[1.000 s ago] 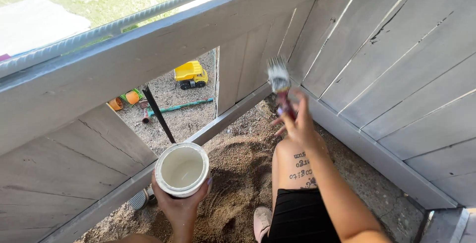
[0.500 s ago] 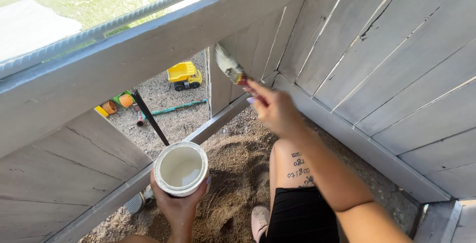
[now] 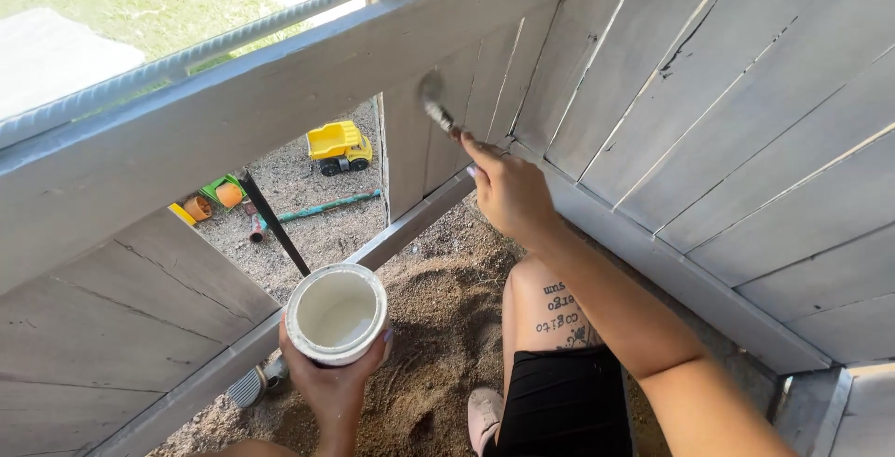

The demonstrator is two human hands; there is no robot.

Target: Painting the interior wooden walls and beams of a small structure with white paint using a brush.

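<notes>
The right hand (image 3: pixel 508 191) is closed around the handle of a paintbrush (image 3: pixel 435 103), whose long axis runs up and away to the left from the fingers, its bristles pressed against the upright grey plank (image 3: pixel 406 149) just beyond the hand. The left hand (image 3: pixel 334 382), lower and nearer the body, grips a white paint tub (image 3: pixel 336 313) from beneath, its open mouth facing up, well apart from the brush. Sand (image 3: pixel 438 326) lies below both hands.
</notes>
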